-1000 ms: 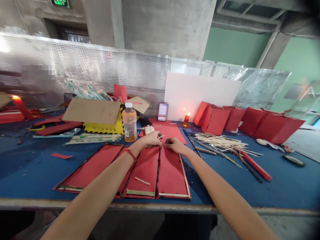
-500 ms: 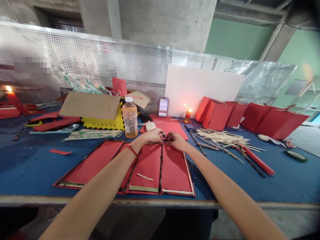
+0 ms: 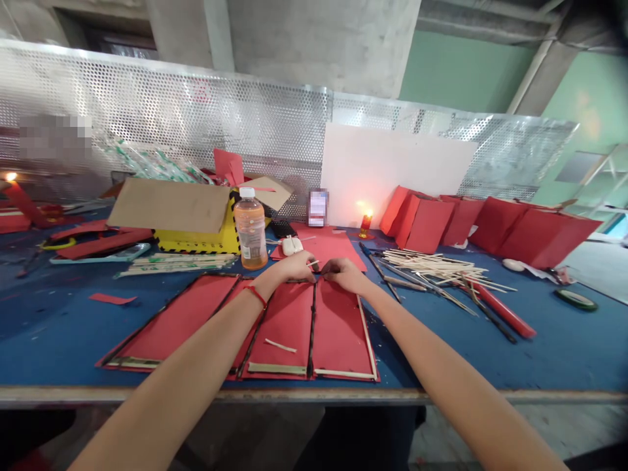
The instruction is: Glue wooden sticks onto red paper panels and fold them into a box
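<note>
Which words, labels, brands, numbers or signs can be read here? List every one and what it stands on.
No text can be read with certainty.
Drink bottle: label print too small and blurred.
Phone: screen blurred out, unreadable.
Yellow box: dark marks along its lower edge, too small to read.
Wrapped sticks: green marks, too blurred to read.
Clear plastic packets: green marks, too blurred to read.

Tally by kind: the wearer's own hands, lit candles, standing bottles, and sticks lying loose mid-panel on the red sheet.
Hands: 2
Lit candles: 2
Bottle: 1
Loose stick: 1
Total: 6
</note>
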`<state>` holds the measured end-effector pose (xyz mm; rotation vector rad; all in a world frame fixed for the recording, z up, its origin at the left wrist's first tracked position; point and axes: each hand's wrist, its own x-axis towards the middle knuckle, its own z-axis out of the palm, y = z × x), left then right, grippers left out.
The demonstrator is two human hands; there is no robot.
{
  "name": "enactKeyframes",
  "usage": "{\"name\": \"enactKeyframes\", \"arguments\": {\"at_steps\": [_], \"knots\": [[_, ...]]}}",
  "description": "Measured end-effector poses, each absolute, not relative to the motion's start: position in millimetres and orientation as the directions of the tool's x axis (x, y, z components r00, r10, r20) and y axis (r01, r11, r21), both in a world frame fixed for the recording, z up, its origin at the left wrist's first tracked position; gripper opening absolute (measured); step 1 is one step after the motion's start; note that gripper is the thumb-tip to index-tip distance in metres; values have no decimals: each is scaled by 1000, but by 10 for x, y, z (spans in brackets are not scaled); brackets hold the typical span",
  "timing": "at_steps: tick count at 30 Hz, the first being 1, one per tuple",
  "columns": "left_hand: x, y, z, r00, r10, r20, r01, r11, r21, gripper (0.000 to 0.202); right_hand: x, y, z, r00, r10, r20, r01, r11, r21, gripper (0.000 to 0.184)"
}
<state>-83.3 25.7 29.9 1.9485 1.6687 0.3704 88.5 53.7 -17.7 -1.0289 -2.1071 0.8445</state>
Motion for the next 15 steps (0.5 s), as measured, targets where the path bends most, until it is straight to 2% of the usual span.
{"name": "enactKeyframes", "arguments": {"at_steps": [6,11,15], "knots": [[-822,292,251,221,971,-92,841,-142,522,25,874,530,-221,-471,847,245,456,472,-755,11],[-837,349,214,294,953,-67,828,-219,516,11,876,448,-208,-497,796,345,572,600,-560,9],[-844,382,165,273,962,-28,822,-218,526,12,895,400,-91,-482,796,366,663,604,-441,8]]}}
